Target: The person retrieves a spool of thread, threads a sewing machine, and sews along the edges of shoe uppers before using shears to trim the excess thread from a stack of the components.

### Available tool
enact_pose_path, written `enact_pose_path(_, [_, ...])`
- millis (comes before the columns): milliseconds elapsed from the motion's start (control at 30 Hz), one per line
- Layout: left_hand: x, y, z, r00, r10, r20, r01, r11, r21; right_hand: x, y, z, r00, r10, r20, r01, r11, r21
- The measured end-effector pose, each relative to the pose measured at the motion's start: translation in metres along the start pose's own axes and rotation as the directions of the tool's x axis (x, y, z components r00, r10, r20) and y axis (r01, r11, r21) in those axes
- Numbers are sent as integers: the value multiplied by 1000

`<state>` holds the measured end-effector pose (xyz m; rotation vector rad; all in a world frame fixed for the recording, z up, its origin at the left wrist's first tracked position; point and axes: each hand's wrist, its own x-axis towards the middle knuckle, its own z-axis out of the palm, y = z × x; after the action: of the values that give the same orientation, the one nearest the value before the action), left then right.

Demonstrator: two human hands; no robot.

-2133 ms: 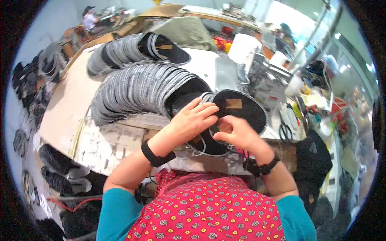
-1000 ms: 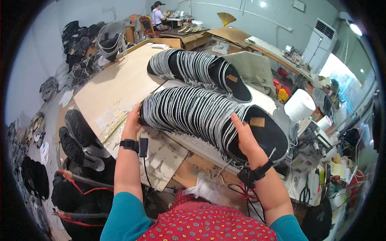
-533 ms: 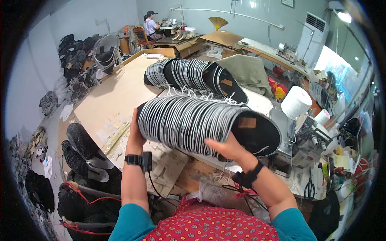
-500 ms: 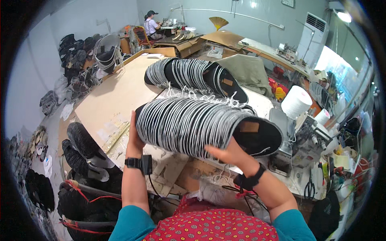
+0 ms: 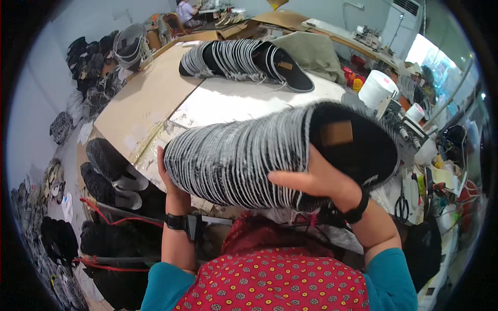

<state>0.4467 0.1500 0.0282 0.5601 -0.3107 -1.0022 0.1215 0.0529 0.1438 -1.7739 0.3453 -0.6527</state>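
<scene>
Between my two hands is a long stack of black shoe soles (image 5: 233, 155) with white-grey edges, nested in one another. It is held tilted over the near side of the table. My left hand (image 5: 175, 189) is closed round its left end, the fingers mostly hidden beneath. Near the right end, my right hand (image 5: 329, 179) grips the lower side, thumb along the edges and other fingers out of sight. The sole at the right end shows its black face with a tan label (image 5: 337, 133). A second stack of soles (image 5: 233, 59) lies farther back on the table (image 5: 207, 106).
To the right stand a white thread cone (image 5: 378, 89) and a sewing machine (image 5: 397, 116), with black scissors (image 5: 401, 207) nearer me. At lower left is a dark bin (image 5: 124, 259) with red ties beside black soles (image 5: 106, 160). A person (image 5: 185, 13) sits far back.
My hands have lifted the near stack toward me, away from the far stack, and its right end has swung up and right. The view has tipped downward.
</scene>
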Motion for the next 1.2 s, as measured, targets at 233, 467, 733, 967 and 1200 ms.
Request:
enact_pose_path(233, [79,5,1,978,119,171,-113,993,-44,115,13,-70,977,202,62,-211,941,263])
enact_pose_path(467, [154,29,-33,991,-79,-104,106,953,285,135,111,-97,787,396,-473,-302,916,265])
enact_pose_path(733, [175,12,-61,912,15,-411,100,961,257,137,116,-112,703,519,-486,-155,779,608])
enact_pose_path(967, [164,11,-82,927,-26,-375,119,966,228,121,125,-119,796,395,-459,-39,790,612])
enact_pose_path(1200, [156,5,-68,902,31,-431,108,950,294,123,143,-120,730,287,-621,68,872,484])
